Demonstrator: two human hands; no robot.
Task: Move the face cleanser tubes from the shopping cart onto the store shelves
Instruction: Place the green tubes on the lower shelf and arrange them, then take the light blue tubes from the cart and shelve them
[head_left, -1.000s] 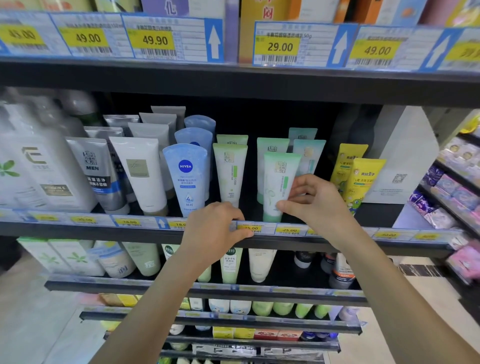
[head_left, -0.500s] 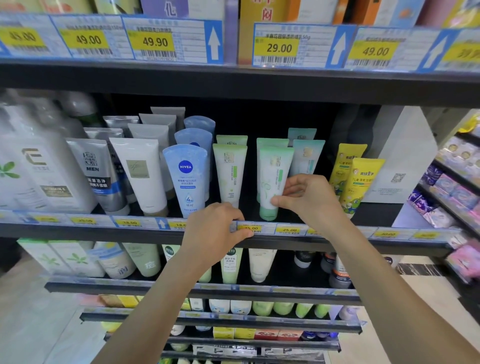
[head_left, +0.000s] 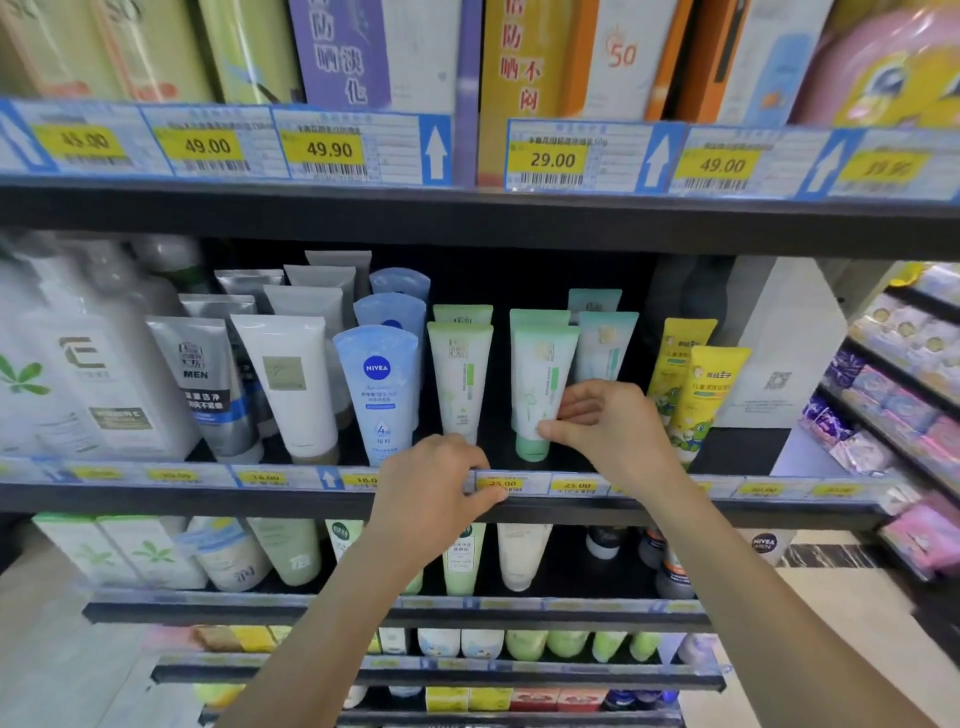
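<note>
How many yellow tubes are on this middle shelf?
2: front yellow tube, right of the right hand; second yellow tube just behind it, leftward. More may be hidden behind.

green tube (head_left: 540, 384) shifted L, right hand (head_left: 608, 431) too

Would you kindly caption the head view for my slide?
Right hand pinches a green-capped cleanser tube on the shelf while left hand grips its front edge.

I see yellow price tags (head_left: 552, 160) in blue-edged strip up top, white arrows beside them. Tall cartons above: purple box (head_left: 337, 52), orange-yellow box (head_left: 496, 78). Big white bottles (head_left: 98, 374) far left. White QR-code card (head_left: 779, 364) at right. Purple and pink packets (head_left: 883, 410) beyond. Pale floor (head_left: 841, 597) below.
</note>
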